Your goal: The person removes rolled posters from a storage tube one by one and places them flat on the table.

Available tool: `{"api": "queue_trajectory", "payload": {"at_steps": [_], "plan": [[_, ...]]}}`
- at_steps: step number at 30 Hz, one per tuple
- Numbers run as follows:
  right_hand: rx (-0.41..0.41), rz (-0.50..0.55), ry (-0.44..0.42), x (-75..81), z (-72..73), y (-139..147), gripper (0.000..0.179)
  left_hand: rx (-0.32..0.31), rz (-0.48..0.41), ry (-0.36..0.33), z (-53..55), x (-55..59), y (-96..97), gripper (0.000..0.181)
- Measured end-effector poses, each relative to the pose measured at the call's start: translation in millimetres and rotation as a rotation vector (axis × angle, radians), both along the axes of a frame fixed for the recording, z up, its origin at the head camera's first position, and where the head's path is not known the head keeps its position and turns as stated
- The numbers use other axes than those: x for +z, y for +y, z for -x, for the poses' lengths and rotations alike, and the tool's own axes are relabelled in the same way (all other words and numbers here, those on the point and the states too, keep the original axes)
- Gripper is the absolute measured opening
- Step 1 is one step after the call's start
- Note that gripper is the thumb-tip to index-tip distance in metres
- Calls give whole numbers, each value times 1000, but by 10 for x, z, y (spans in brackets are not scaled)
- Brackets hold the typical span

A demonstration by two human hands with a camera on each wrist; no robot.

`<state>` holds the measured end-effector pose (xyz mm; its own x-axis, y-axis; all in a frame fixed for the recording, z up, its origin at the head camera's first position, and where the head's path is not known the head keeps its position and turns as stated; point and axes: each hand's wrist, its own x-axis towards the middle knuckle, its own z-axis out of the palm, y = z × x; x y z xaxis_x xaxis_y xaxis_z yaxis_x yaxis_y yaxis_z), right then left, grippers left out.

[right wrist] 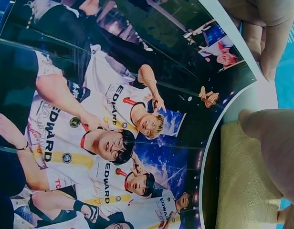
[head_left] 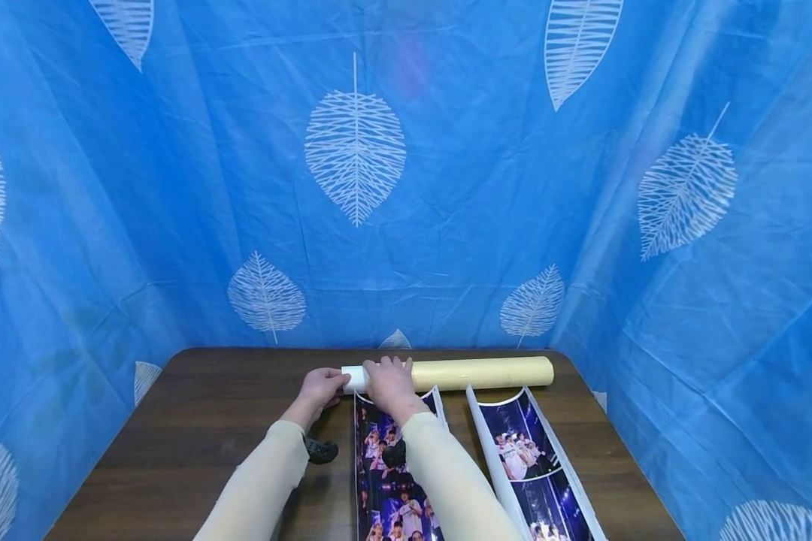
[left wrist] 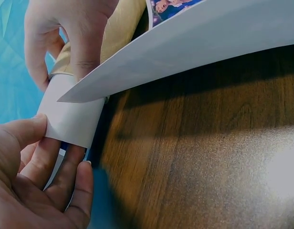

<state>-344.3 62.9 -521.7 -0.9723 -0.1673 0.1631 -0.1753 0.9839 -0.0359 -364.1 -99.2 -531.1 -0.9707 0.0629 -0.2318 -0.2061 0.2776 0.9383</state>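
Tube, pale yellow and wrinkled, white roll at one end

a curtained-off nook, judging by blue leaf-print cloth hung around a wood-grain table.

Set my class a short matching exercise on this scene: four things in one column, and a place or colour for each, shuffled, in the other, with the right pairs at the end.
Column one
1. left hand
2. right hand
3. tube
4. curtain

Column two
A. where the white roll meets the tube
B. blue with white leaf shapes
C. at the free end of the white roll
D. pale yellow

Right pairs: 1-C, 2-A, 3-D, 4-B
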Motion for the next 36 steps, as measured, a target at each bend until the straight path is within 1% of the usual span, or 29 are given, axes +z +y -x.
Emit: {"api": "queue_trajectory", "payload": {"at_steps": [4, 13, 17, 22, 27, 32, 36], "plan": [[-2, 3, -2, 6, -1, 5, 35, 6, -4, -2, -8, 16, 8, 35], [0, 3, 8, -33, -1, 0, 37, 3, -18, 8, -30, 0, -12, 34], [-4, 2, 13, -3, -7, 3, 38, 11, -19, 27, -18, 7, -36, 33], [-14, -7, -9, 23, -19, -9, 40, 18, -25, 38, -8, 17, -87, 34], [-15, -3, -17, 17, -18, 6, 39, 22, -39, 28, -2, 17, -110, 36], [-11, -3, -18, 25, -12, 4, 38, 22, -25, 13, -2, 10, -150, 37], [-11, 1, -12, 36, -8, -3, 40, 18, -21, 10, 5, 27, -174, 38]]}}
